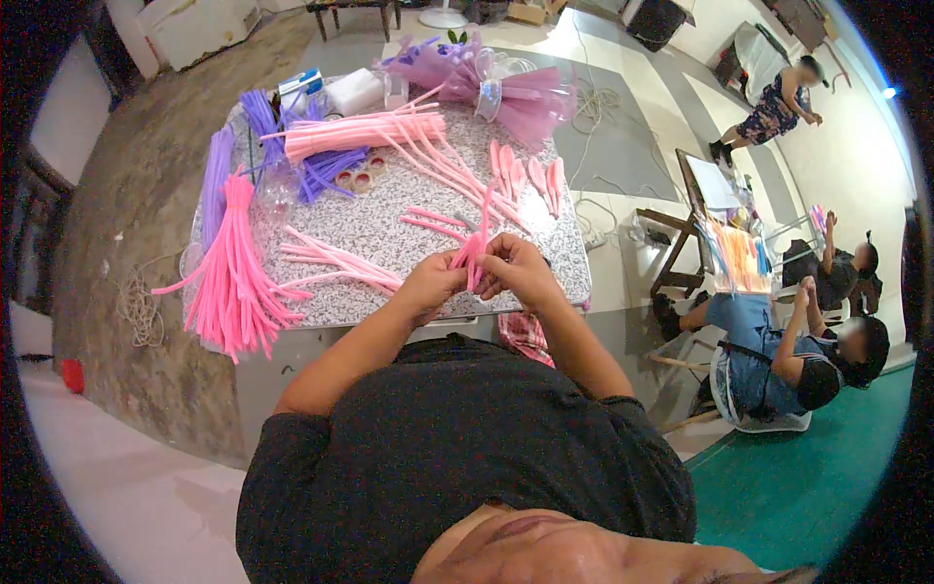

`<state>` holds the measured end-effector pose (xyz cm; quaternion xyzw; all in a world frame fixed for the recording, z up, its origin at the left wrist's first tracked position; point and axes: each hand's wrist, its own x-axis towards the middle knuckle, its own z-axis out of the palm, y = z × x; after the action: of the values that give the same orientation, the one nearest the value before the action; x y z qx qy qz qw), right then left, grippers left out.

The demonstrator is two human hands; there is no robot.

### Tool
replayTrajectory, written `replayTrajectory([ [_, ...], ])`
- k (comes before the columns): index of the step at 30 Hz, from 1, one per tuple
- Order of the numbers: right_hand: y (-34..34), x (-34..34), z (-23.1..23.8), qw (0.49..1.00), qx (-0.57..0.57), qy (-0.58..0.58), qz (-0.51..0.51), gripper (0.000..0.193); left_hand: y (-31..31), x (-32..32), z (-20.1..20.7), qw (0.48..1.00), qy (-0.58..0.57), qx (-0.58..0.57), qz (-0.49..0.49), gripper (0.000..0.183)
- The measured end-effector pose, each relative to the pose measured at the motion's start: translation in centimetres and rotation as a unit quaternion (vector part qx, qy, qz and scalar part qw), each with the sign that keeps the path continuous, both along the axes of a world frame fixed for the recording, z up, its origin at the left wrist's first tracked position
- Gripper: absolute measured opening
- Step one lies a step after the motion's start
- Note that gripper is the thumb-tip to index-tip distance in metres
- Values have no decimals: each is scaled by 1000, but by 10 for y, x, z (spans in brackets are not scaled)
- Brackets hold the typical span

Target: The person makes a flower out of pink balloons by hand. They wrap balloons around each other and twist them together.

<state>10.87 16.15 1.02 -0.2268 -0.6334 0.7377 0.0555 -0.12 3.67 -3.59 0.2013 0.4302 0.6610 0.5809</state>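
Note:
Close to the table's near edge, both my hands are closed on a small bunch of bright pink pipe cleaners (472, 255), some bent and one sticking up. My left hand (434, 286) pinches the bunch from the left. From the other side my right hand (521, 273) grips it with curled fingers. Just beyond lie a few loose pink pipe cleaners (434, 222). Paler pink stems (336, 259) fan out to the left, their ends near my left wrist. Several leaf-shaped pink looped pieces (508, 172) rest at the table's right.
A speckled table (360, 219) carries a large pink bundle (236, 263), a light pink bundle (365, 135), purple stems (219, 180), small rolls (361, 178) and a purple tulle bouquet (525, 105). People (773, 360) sit at another table on the right; one person (778, 105) stands farther back.

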Motion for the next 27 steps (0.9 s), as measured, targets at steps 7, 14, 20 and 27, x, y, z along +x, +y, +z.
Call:
replayTrajectory([
  [7,-1,-1,-1,1000,11,11,2,17,0,4,0,998,-44,-36,-5,19],
  [14,-1,0,0,993,117,-23,3,18,0,5,-3,984,170,-12,46,25],
  [20,1,5,-9,991,-113,57,-53,26,-6,0,11,997,69,-21,31,25],
  [27,-4,3,7,954,-268,128,-34,38,-14,6,19,997,-46,-32,-62,27],
])
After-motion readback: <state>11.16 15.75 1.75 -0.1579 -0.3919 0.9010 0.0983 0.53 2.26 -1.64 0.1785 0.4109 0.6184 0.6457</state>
